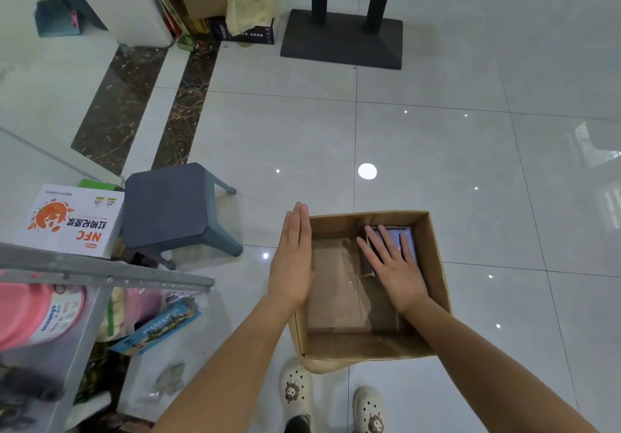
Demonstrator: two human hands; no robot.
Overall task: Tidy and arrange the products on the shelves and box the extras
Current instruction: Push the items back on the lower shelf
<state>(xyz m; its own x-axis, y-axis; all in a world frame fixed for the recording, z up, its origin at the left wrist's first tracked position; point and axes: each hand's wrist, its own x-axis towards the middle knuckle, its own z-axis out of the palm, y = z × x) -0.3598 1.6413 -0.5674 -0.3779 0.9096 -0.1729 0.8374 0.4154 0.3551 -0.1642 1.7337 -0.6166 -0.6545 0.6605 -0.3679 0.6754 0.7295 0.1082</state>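
A white cardboard carton with an orange splash graphic (72, 220) is showing red letters "NFC", upside down to the camera, beside Chinese characters.

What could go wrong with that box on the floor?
The small purple carton under the right hand sits in the far right corner of the largely bare open brown cardboard box and may slide when carried. That box's near left corner bulges and might split. The grey plastic stool close by could trip the person.

open brown cardboard box (433, 264) on floor, bluish packet (405, 236) in far right corner.
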